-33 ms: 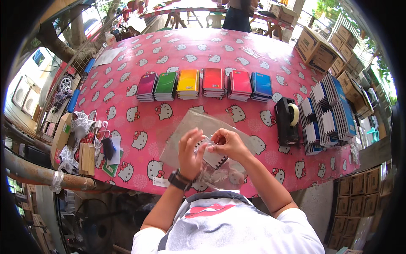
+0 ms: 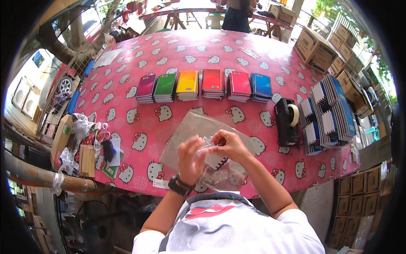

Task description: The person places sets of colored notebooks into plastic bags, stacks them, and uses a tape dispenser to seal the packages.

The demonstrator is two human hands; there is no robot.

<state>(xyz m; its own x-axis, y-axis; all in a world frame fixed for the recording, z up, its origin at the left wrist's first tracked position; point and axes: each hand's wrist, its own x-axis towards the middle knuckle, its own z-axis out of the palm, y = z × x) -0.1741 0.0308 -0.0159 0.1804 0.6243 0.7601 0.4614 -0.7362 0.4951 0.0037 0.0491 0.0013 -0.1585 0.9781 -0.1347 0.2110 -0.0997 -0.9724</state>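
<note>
Covering: the table (image 2: 177, 51) is spread with a pink cartoon-cat cloth.
Row: six coloured notebook stacks (image 2: 203, 84) are set across the middle.
Right edge: a black tape dispenser (image 2: 287, 120) and spiral notebooks (image 2: 325, 114) are laid.
Hands: left hand (image 2: 190, 158) and right hand (image 2: 228, 144) are closed on a clear plastic bag (image 2: 211, 163) at the near edge.
Surroundings: cardboard boxes (image 2: 321, 51) are stacked outdoors.

notebook (image 2: 216, 162) mostly hidden by hands | far person (image 2: 237, 12) cut off

Both hands pinch a clear plastic bag (image 2: 220, 169); brown cardboard boxes (image 2: 315, 51) stand at the table's far right.
</note>
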